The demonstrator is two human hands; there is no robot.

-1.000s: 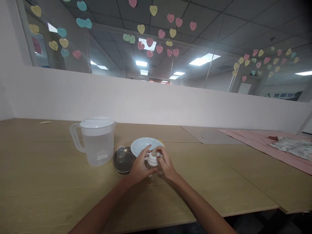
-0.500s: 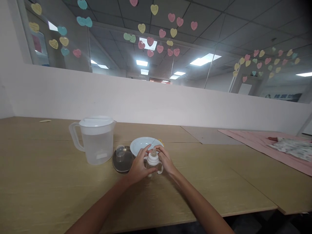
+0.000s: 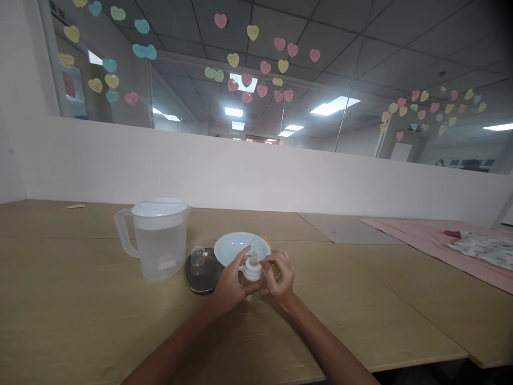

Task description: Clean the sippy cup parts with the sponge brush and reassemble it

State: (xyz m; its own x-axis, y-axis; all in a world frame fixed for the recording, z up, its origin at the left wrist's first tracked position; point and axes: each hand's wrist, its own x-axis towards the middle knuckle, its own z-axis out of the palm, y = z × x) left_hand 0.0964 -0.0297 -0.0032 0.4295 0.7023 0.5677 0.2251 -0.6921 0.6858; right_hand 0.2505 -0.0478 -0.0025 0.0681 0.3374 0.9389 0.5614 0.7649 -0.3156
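Note:
A small baby bottle with a white collar and a pale teat stands on the wooden table. My left hand is wrapped round its left side. My right hand grips the right side, fingers curled near the collar. Just behind the bottle lies a white bowl. A round metal dish with a small clear cup in it sits to the left of my hands. The bottle's lower body is hidden by my fingers.
A clear plastic jug of water with a white lid stands at the left. A pink cloth with a patterned fabric on it lies at the far right. A white partition wall runs behind the table.
My right hand has turned round the bottle's collar, and its white handle no longer shows. The view has tilted slightly; the jug, dish and bowl stay in place.

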